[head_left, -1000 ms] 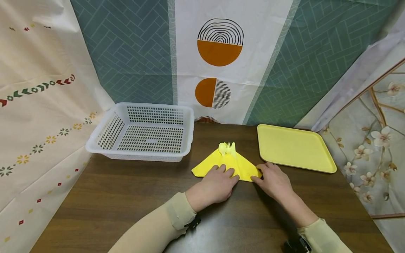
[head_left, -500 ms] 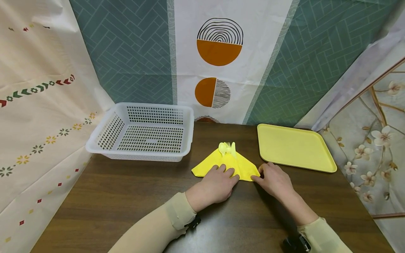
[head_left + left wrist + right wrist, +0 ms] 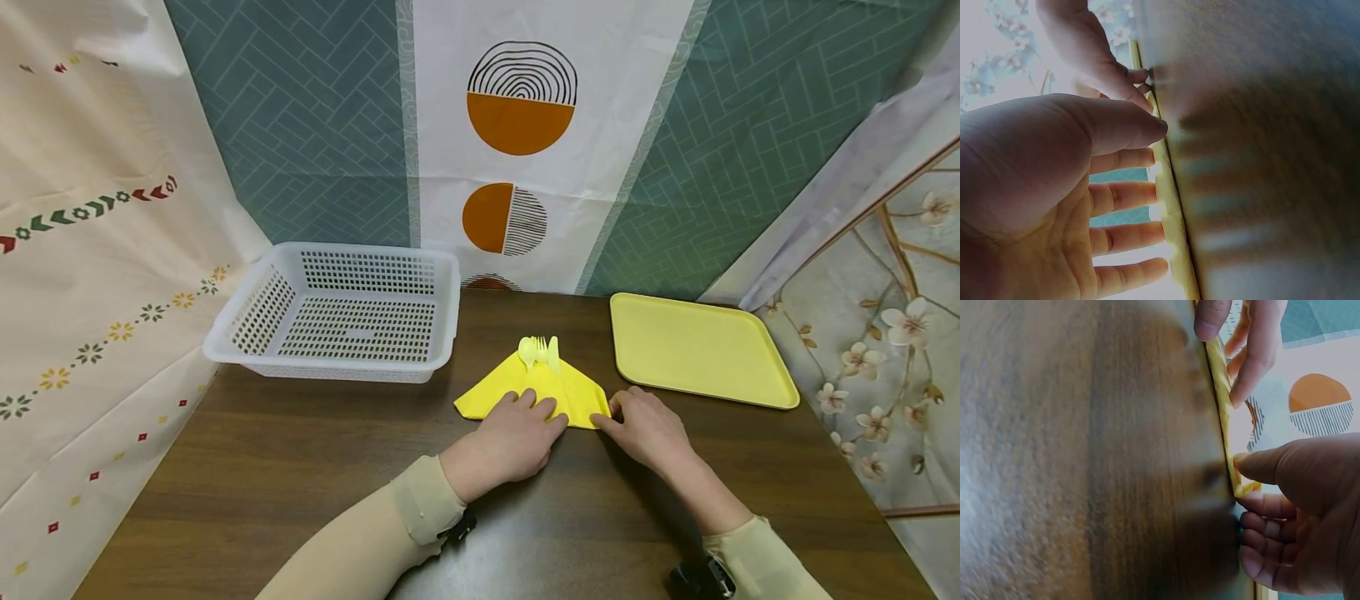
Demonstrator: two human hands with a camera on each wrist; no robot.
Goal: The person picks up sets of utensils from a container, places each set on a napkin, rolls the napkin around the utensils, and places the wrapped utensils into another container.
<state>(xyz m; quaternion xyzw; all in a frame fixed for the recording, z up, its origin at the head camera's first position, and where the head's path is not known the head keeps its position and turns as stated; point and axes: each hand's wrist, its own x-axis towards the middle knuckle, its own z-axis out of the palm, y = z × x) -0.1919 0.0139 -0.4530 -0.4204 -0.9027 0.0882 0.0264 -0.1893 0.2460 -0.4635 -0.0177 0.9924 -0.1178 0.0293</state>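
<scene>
Napkin (image 3: 581,402) folded on the table (image 3: 262,492), near the middle, with ends pointing left and right. At its far edge, side by side, heads of spoon (image 3: 527,353), fork (image 3: 541,349) and knife (image 3: 553,354). Over its front part, left hand (image 3: 512,437), fingers straight and spread, tips pressing down. At its right end, right hand (image 3: 651,429), pinching the corner between thumb and bent fingers.

Beyond to the left, basket (image 3: 322,367), well apart from the napkin. To the right, tray (image 3: 701,350), with right hand near its front edge and between it and the napkin. Behind, patterned cloth (image 3: 495,275).

Hidden: handles of the cutlery, and the napkin's front middle under left hand. Cut off at the bottom border: both sleeves. Hard to make out from overhead: curl of the right fingers.

Clear in the right wrist view: thumb on top of the corner, forefinger against its underside, other fingers curled beside it. In the left wrist view: napkin edge-on, as a thin strip, with left palm and thumb exposed.
</scene>
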